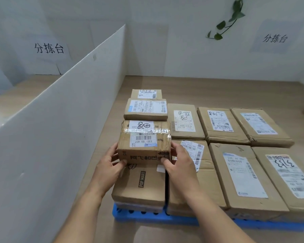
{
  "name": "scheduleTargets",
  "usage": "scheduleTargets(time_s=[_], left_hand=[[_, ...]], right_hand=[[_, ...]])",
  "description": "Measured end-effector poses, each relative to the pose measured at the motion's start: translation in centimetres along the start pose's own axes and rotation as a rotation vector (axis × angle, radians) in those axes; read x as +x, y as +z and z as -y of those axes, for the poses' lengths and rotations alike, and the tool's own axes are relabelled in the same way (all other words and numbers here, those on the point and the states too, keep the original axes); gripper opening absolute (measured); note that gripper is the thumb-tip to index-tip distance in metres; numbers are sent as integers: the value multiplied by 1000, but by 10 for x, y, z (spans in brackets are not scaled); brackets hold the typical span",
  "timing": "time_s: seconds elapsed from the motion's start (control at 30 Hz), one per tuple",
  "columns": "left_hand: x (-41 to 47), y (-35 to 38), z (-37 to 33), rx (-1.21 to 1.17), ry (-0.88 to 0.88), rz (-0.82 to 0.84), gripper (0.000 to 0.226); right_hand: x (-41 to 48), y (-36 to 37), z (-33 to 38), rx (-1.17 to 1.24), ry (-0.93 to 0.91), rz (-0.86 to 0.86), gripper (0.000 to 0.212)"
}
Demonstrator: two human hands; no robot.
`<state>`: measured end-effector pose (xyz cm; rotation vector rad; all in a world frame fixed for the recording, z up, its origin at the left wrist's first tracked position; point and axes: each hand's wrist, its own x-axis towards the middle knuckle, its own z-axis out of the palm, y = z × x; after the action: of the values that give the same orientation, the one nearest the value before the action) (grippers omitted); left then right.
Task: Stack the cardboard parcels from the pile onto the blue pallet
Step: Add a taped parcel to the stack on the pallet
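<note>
Overlapping the POP MART box [140,186] at the left corner of the blue pallet [165,219], a small taped parcel [144,142] is gripped at its side edges by the left hand [111,165] and right hand [179,162]. A narrow floor strip [102,137] is seen beside the white partition [60,128].

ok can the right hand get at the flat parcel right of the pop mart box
Likely yes, once freed: the flat parcel lies uncovered beside the right hand, whose fingers grip the small taped box.
</note>
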<state>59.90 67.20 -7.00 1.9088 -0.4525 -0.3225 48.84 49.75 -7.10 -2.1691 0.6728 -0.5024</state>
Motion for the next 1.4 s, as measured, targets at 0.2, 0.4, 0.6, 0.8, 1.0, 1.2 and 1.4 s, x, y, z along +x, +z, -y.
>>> scheduleTargets(time_s=[0.2,0.4,0.6,0.8,1.0,1.2,1.4], left_hand=[[1,3,2,-2,-18,-3,63],[-2,-2,-7,-22,-7,-29,73],[-13,2,-33,-70,132,-217,76],[-33,28,-73,95,497,-392,57],[-68,89,-106,250,723,-305,47],[-108,187,-122,483,735,-108,49],[-147,291,-149,596,745,37,51]], right_hand=[[0,-3,-1,-1,-12,24,53],[-4,-20,-4,-63,-35,0,58],[-12,-50,-7,-175,-78,-116,54],[-18,-85,-6,-321,-174,-224,44],[-32,-129,-21,-442,-340,-331,34],[-72,-198,-65,-577,-333,-403,32],[-112,-282,-130,-658,-230,-476,34]])
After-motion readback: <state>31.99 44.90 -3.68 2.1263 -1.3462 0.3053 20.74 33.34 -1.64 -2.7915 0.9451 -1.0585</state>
